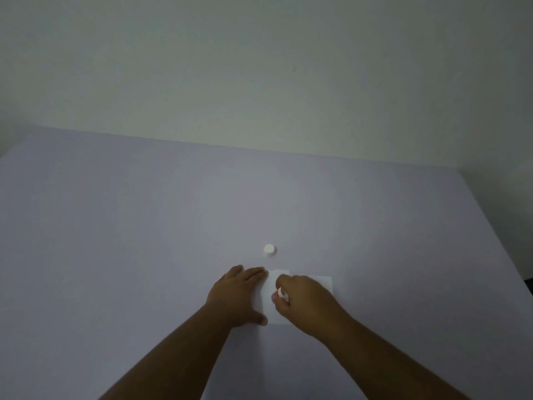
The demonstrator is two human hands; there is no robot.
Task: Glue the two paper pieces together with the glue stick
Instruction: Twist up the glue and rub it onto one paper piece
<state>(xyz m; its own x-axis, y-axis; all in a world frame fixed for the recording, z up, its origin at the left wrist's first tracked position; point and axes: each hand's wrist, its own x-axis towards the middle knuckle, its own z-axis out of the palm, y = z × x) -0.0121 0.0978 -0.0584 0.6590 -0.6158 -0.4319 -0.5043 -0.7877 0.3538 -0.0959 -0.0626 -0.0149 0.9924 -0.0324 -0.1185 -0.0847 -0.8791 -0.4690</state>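
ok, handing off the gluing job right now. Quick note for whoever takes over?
Left hand: flat on the table, pinning the left edge of the nearer white paper piece.
Right hand: shut on the small white glue stick, tip down at that paper.
Second white paper piece: beside it on the right, partly under the right hand.
Round white cap: off, standing on the lilac table beyond the papers.
Done: stick uncapped.
Left: finish gluing, join and press the pieces, recap.
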